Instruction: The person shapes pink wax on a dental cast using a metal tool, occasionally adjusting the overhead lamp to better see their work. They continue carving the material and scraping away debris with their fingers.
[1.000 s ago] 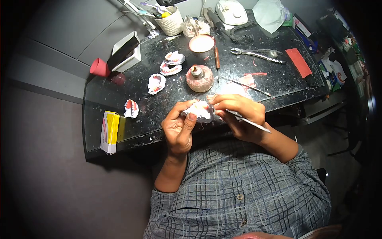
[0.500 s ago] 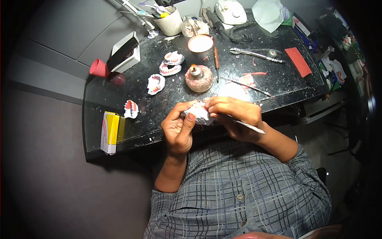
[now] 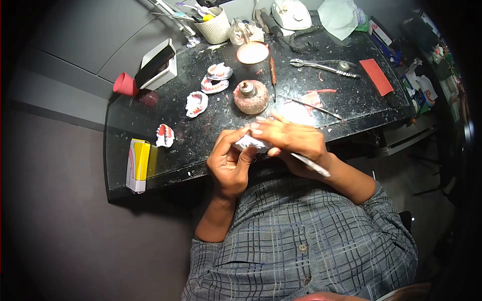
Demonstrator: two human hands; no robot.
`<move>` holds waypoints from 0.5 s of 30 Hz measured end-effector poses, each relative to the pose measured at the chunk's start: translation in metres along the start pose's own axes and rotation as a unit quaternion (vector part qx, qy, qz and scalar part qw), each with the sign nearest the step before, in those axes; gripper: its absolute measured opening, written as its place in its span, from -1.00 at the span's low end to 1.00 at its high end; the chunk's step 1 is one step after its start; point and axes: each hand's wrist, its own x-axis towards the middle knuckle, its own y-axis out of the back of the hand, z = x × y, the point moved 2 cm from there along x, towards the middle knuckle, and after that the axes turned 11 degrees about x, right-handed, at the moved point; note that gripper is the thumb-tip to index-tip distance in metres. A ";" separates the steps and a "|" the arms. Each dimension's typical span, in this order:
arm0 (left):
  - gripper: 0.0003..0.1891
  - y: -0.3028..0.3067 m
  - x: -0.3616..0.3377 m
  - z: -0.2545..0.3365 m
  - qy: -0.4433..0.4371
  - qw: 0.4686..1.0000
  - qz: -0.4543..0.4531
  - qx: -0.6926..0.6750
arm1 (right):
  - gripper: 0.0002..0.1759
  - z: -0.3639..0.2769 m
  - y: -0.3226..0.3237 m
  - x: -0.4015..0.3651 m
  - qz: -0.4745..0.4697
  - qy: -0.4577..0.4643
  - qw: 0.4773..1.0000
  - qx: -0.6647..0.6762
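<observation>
My left hand (image 3: 230,163) grips a white plaster dental cast (image 3: 252,142) between thumb and fingers, just beyond the table's front edge. Over the top of this cast lie the fingers of my right hand (image 3: 296,141), covering much of it. A slim tool with a whitish metal handle (image 3: 312,165) is tucked in my right hand, its handle sticking out towards the wrist; its working end is hidden. Beyond my hands stands a round pink-stained spirit burner (image 3: 251,98). To its left are dental casts with pink wax and teeth, including one single cast (image 3: 196,104) and a stacked pair (image 3: 216,79).
Another cast (image 3: 164,136) and a yellow-and-white box (image 3: 138,165) are at the left. Right of the burner lie a red-handled wax knife (image 3: 273,75), a metal instrument (image 3: 321,109), pliers (image 3: 326,68) and a red wax sheet (image 3: 376,78). A lamp (image 3: 253,53) stands behind.
My right hand has shifted left and flattened over the cast, and the tool's handle has swung to point lower. The orange flame on the burner is no longer plainly visible.
</observation>
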 end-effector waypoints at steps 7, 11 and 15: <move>-0.49 -0.005 0.000 0.003 0.050 0.997 0.017 -0.063 | -0.69 0.003 0.007 0.002 0.022 -0.018 1.000 0.004; -0.52 -0.004 0.002 -0.002 0.046 0.995 0.029 -0.082 | -0.74 0.002 0.008 0.000 0.006 -0.040 0.999 0.021; -0.57 0.001 -0.001 -0.003 0.037 0.997 0.019 -0.060 | -0.77 0.004 0.015 0.007 0.059 -0.042 0.997 -0.012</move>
